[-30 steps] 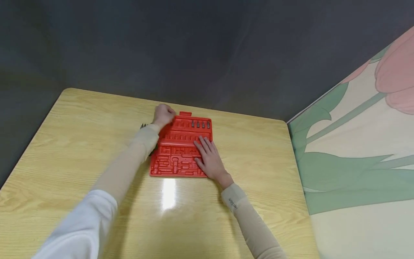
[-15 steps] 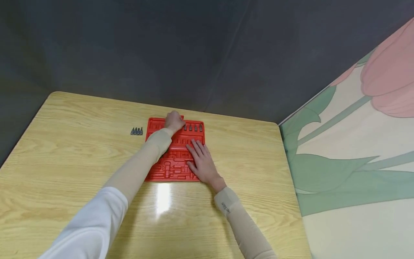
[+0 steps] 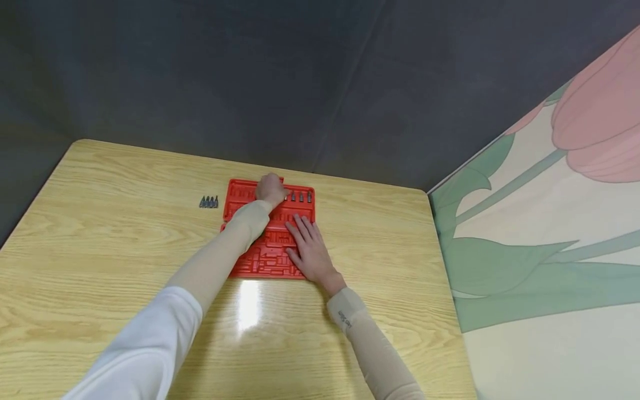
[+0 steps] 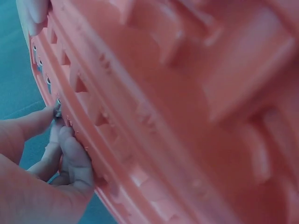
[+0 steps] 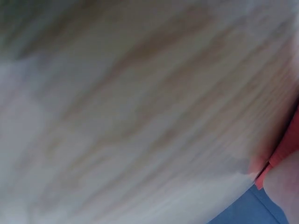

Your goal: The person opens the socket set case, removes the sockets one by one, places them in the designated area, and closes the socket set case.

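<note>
Head view leaves much of the red case [image 3: 267, 264] covered: the left hand [image 3: 270, 189] and its sleeve [image 3: 235, 239] hide the middle of the far row and part of the near half. One small bit beside the left hand is only partly visible, while other bits [image 3: 301, 196] stand clear in the right end of that row. Right wrist view is mostly blurred wood grain, with a cut-off strip of the case at its right edge.

Left wrist view shows the left hand's thumb and finger pinching a dark metal bit [image 4: 57, 113] at the row of slots; the fingertips cover most of it, so I cannot tell how deep it sits. The right hand [image 3: 311, 253] lies spread over the right side of the case. The case lies unfolded on the desk [image 3: 125, 250], with four loose bits [image 3: 209, 202] left of it.
</note>
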`<act>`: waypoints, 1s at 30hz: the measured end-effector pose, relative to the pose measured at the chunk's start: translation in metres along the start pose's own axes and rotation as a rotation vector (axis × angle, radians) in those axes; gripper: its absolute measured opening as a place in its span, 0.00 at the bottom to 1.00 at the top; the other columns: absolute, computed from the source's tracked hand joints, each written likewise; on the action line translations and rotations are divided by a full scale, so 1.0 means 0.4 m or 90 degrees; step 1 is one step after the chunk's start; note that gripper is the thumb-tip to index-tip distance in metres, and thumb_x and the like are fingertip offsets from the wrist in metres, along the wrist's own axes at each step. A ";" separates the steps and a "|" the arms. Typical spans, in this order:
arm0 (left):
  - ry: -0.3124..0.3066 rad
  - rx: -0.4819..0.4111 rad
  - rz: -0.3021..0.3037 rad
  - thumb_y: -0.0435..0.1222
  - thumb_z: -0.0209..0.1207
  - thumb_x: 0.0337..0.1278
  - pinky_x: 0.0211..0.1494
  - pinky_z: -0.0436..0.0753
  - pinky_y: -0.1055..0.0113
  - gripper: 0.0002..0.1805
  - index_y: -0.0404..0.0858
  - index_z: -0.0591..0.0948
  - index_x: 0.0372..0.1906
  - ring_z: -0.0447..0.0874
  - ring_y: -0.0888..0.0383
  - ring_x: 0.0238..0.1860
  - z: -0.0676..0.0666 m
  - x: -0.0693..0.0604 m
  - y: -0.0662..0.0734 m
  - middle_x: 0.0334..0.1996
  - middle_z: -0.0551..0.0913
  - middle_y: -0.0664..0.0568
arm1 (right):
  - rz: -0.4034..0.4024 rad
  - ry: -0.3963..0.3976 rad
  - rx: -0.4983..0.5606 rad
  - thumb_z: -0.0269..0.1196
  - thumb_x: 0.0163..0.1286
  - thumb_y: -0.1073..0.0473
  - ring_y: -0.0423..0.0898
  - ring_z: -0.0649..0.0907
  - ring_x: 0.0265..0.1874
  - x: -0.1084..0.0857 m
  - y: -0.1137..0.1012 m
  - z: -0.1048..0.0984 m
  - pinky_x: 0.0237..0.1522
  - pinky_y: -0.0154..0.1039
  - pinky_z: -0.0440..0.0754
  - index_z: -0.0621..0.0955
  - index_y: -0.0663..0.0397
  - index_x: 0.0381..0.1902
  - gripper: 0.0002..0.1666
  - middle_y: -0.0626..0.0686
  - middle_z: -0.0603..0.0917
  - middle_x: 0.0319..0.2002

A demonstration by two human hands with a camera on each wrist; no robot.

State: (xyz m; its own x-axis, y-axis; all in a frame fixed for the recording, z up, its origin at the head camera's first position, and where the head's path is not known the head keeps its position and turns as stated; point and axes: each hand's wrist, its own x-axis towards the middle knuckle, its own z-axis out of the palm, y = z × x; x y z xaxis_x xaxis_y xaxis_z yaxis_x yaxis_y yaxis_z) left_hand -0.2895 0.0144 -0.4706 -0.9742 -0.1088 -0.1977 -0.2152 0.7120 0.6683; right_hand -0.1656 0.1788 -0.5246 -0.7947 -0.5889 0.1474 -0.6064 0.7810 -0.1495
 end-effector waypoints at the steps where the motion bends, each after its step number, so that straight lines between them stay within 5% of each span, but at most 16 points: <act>1: -0.001 -0.013 0.003 0.39 0.66 0.57 0.41 0.82 0.54 0.10 0.34 0.85 0.31 0.83 0.47 0.37 0.000 0.000 -0.003 0.34 0.85 0.43 | 0.001 -0.001 0.000 0.51 0.75 0.46 0.54 0.50 0.74 0.000 0.001 -0.001 0.72 0.53 0.46 0.58 0.51 0.75 0.36 0.58 0.52 0.75; 7: 0.016 -0.106 0.052 0.36 0.66 0.57 0.44 0.82 0.55 0.09 0.32 0.87 0.33 0.83 0.47 0.36 -0.005 -0.004 -0.026 0.33 0.86 0.42 | -0.007 0.002 0.003 0.52 0.75 0.46 0.55 0.50 0.74 0.004 0.002 -0.002 0.72 0.53 0.45 0.58 0.52 0.75 0.36 0.59 0.52 0.75; 12: 0.057 -0.239 0.078 0.34 0.64 0.59 0.48 0.80 0.56 0.10 0.29 0.87 0.37 0.83 0.45 0.39 -0.028 0.001 -0.036 0.36 0.86 0.39 | -0.011 0.003 0.003 0.52 0.75 0.46 0.55 0.50 0.74 0.007 0.004 0.000 0.72 0.53 0.45 0.58 0.51 0.75 0.36 0.58 0.52 0.75; 15: 0.030 -0.372 0.054 0.32 0.62 0.61 0.43 0.83 0.61 0.11 0.27 0.86 0.41 0.85 0.48 0.35 -0.054 0.010 -0.044 0.34 0.86 0.39 | -0.008 -0.002 0.009 0.52 0.75 0.46 0.54 0.49 0.74 0.006 0.010 -0.002 0.72 0.53 0.45 0.57 0.51 0.75 0.37 0.58 0.51 0.75; 20: -0.060 -0.565 -0.040 0.29 0.59 0.63 0.33 0.84 0.68 0.15 0.22 0.80 0.51 0.85 0.59 0.24 -0.132 0.025 -0.088 0.28 0.84 0.45 | -0.009 -0.004 0.024 0.52 0.75 0.47 0.54 0.49 0.74 0.006 0.016 -0.007 0.72 0.52 0.43 0.57 0.52 0.75 0.37 0.58 0.51 0.75; 25: -0.124 -0.656 -0.081 0.27 0.57 0.64 0.39 0.84 0.67 0.22 0.21 0.72 0.60 0.86 0.60 0.25 -0.246 0.021 -0.180 0.28 0.85 0.48 | -0.016 0.002 0.035 0.53 0.74 0.47 0.55 0.50 0.74 0.008 0.024 -0.009 0.72 0.53 0.43 0.57 0.53 0.75 0.37 0.59 0.52 0.75; 30: -0.178 -0.723 -0.050 0.25 0.57 0.63 0.39 0.84 0.67 0.12 0.25 0.78 0.49 0.87 0.57 0.28 -0.337 0.002 -0.344 0.28 0.86 0.46 | -0.019 0.008 0.043 0.53 0.74 0.48 0.56 0.50 0.74 0.005 0.040 -0.010 0.72 0.54 0.44 0.58 0.53 0.75 0.37 0.59 0.52 0.75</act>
State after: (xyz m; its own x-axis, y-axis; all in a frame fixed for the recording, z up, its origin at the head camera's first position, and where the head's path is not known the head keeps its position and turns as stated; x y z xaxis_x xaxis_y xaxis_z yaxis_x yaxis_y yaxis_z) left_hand -0.2700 -0.1770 -0.4660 -0.9373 0.1317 -0.3226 -0.3483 -0.3334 0.8761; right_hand -0.1771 0.1909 -0.5229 -0.7757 -0.6091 0.1651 -0.6311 0.7465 -0.2108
